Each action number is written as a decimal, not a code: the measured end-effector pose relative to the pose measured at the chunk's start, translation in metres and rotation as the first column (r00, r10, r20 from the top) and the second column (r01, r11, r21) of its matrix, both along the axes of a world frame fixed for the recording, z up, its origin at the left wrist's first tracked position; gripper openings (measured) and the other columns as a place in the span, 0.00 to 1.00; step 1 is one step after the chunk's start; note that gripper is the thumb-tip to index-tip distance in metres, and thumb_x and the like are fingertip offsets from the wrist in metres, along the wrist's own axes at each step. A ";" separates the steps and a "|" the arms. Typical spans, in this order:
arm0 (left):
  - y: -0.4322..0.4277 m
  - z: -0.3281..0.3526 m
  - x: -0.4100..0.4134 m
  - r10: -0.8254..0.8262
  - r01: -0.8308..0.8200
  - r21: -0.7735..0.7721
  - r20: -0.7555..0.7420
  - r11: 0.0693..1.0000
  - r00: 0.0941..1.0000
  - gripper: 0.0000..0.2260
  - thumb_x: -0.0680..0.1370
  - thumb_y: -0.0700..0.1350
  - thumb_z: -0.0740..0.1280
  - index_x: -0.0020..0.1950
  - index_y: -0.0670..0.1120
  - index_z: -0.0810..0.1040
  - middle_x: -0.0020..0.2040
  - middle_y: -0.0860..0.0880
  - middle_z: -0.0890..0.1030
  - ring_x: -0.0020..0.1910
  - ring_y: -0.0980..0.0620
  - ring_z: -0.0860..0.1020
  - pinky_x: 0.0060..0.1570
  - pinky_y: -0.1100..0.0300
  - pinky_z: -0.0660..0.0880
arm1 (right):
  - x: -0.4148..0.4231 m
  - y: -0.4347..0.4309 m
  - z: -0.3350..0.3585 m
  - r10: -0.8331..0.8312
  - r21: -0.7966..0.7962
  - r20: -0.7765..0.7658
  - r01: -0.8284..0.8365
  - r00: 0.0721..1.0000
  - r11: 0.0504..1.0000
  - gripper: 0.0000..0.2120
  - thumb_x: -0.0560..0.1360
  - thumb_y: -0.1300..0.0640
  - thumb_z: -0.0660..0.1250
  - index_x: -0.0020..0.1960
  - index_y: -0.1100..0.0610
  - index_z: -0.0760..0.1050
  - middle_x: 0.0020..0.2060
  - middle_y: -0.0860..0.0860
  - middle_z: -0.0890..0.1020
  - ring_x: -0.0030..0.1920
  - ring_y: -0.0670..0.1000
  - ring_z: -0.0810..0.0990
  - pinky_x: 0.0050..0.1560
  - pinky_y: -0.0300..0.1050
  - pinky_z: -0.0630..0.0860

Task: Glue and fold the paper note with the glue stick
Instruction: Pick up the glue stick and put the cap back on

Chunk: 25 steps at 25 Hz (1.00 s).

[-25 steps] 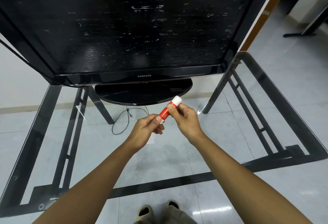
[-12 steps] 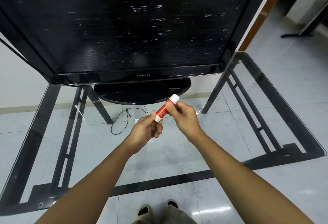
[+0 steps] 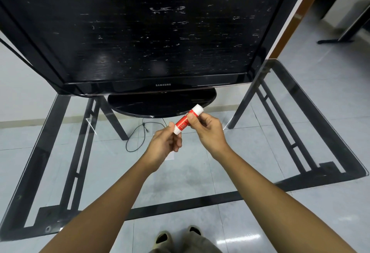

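Observation:
A red glue stick (image 3: 183, 123) with white ends is held tilted above the glass table, its white cap pointing up and to the right. My left hand (image 3: 164, 144) pinches its lower white end. My right hand (image 3: 208, 132) grips the upper part near the cap. A small white paper note (image 3: 169, 156) lies on the glass under my left hand, mostly hidden by it.
A large black television (image 3: 160, 32) on an oval stand (image 3: 160, 104) fills the far half of the glass table (image 3: 310, 112). Black frame legs and a cable on the tiled floor (image 3: 138, 138) show through the glass. My feet are visible below the near edge.
Both hands have shifted slightly left with the glue stick. The grip on it looks the same.

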State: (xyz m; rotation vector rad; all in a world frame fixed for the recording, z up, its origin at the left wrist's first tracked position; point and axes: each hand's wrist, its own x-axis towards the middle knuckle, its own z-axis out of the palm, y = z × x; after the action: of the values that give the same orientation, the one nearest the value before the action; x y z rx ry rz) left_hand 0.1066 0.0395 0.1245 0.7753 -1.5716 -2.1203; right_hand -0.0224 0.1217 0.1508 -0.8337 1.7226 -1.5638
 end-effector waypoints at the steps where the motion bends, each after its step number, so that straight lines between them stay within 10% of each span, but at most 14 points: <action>1: 0.000 0.001 0.000 -0.003 0.003 0.037 0.004 0.999 1.000 0.18 0.79 0.56 0.55 0.39 0.48 0.78 0.31 0.50 0.78 0.30 0.52 0.73 0.32 0.63 0.72 | 0.000 0.000 -0.001 -0.003 -0.003 -0.002 0.003 1.000 1.000 0.13 0.72 0.46 0.66 0.47 0.55 0.79 0.42 0.52 0.83 0.47 0.46 0.82 0.54 0.42 0.79; 10: 0.003 0.004 0.007 0.127 -0.012 -0.619 0.143 0.785 0.982 0.13 0.75 0.59 0.59 0.49 0.51 0.73 0.38 0.54 0.80 0.37 0.59 0.79 0.38 0.70 0.74 | -0.003 0.001 -0.003 0.001 -0.013 -0.007 -0.001 1.000 1.000 0.07 0.74 0.49 0.66 0.45 0.52 0.79 0.39 0.49 0.82 0.44 0.43 0.82 0.52 0.39 0.79; 22: 0.001 -0.005 0.005 0.141 0.005 -0.564 0.215 0.826 0.966 0.08 0.74 0.52 0.69 0.47 0.66 0.75 0.43 0.47 0.84 0.44 0.51 0.81 0.48 0.55 0.78 | -0.020 0.001 -0.016 0.148 0.126 -0.152 -0.129 0.977 0.984 0.13 0.73 0.47 0.67 0.53 0.52 0.80 0.45 0.54 0.82 0.45 0.49 0.80 0.45 0.37 0.76; 25: -0.004 -0.013 0.009 0.157 -0.011 -0.525 0.234 0.851 0.960 0.07 0.74 0.51 0.69 0.51 0.60 0.78 0.44 0.49 0.84 0.45 0.54 0.82 0.51 0.54 0.78 | -0.043 0.002 -0.035 -0.022 0.212 -0.156 0.055 0.988 0.976 0.17 0.78 0.45 0.58 0.57 0.56 0.76 0.50 0.52 0.81 0.47 0.46 0.79 0.50 0.39 0.75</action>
State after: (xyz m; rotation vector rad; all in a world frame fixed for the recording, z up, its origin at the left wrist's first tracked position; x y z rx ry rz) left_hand 0.1161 0.0359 0.1111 0.9361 -2.0817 -1.4495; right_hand -0.0654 0.1232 0.1155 -0.8314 1.9881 -1.3360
